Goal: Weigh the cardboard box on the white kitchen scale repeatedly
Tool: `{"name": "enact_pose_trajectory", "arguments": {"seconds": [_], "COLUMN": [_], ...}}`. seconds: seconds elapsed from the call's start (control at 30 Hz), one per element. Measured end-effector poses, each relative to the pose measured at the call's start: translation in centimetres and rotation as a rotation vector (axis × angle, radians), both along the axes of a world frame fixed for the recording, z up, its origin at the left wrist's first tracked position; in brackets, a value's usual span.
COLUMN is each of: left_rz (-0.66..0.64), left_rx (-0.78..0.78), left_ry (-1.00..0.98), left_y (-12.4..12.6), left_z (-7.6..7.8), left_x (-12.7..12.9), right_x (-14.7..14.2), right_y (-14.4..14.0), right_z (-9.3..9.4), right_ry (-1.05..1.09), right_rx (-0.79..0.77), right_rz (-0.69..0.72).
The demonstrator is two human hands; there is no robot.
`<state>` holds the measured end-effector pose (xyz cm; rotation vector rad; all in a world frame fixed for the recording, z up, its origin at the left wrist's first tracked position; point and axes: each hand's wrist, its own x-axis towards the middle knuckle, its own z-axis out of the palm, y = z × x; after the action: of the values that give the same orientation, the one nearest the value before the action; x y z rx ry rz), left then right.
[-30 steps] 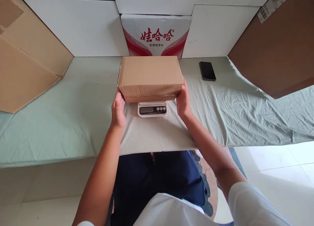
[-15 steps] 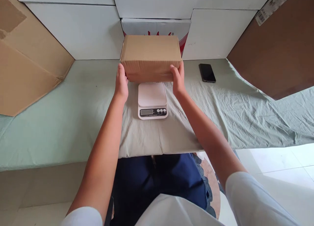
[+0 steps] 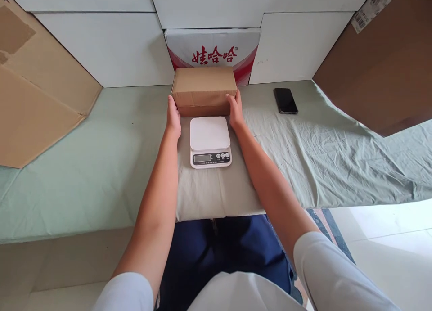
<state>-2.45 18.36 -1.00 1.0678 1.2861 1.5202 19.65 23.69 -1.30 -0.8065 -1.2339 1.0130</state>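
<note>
Left hand (image 3: 173,117) and right hand (image 3: 235,110) clasp the ends of the cardboard box (image 3: 204,90), fingers closed against its sides. Box sits on the counter (image 3: 101,167), just behind the scale (image 3: 210,141).

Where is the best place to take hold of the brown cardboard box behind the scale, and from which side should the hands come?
Probably best by its two short ends, one hand per end, from the near side. The cardboard box is closed, long left to right and flat on the cloth, and the left hand and right hand already press those ends. The water carton stands close behind, and the scale lies in front.
</note>
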Motion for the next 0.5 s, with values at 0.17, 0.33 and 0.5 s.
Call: {"name": "enact_pose_trajectory", "arguments": {"seconds": [0.17, 0.33, 0.5], "left_rz": [0.061, 0.179, 0.177], "left_rx": [0.02, 0.011, 0.01], "left_ry": [-0.024, -0.022, -0.011], "left_y": [-0.9, -3.1, -3.8], "left_z": [1.2, 3.2, 3.7], "left_x": [-2.1, -5.1, -5.0], "right_x": [3.6, 10.2, 11.4], "right_y": [2.3, 3.4, 3.0], "right_z": [0.4, 0.8, 0.7], "right_ry": [0.104, 0.182, 0.218], "right_rx": [-0.088, -0.237, -0.308], "right_rz": [-0.165, -0.239, -0.22]}}
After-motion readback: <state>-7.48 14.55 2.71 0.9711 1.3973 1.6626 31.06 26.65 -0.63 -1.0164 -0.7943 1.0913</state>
